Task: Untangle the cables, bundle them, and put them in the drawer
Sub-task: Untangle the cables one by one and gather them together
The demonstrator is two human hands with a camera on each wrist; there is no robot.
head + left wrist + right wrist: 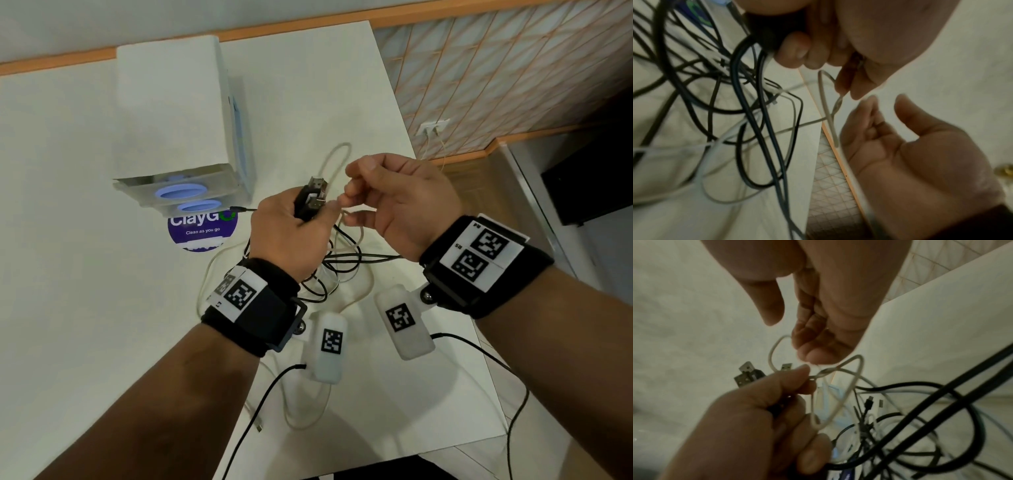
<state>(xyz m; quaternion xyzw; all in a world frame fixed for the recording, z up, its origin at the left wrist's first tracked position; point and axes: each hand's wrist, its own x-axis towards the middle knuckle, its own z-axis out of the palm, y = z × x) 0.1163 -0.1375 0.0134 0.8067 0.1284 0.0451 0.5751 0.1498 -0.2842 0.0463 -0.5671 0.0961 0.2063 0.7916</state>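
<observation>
Cables [337, 253] under left hand [287, 233]

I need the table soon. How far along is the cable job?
Done: the left hand grips several USB plug ends gathered together. In hand: the right hand pinches a white cable loop beside them. Left: black and white cables lie tangled on the table, nothing looks bundled, and the drawer unit awaits them.

Shiny metal USB plugs [317, 186], smooth rubbery black and white cables [342, 263], matt white table [85, 205], translucent plastic drawer [178, 192]
</observation>
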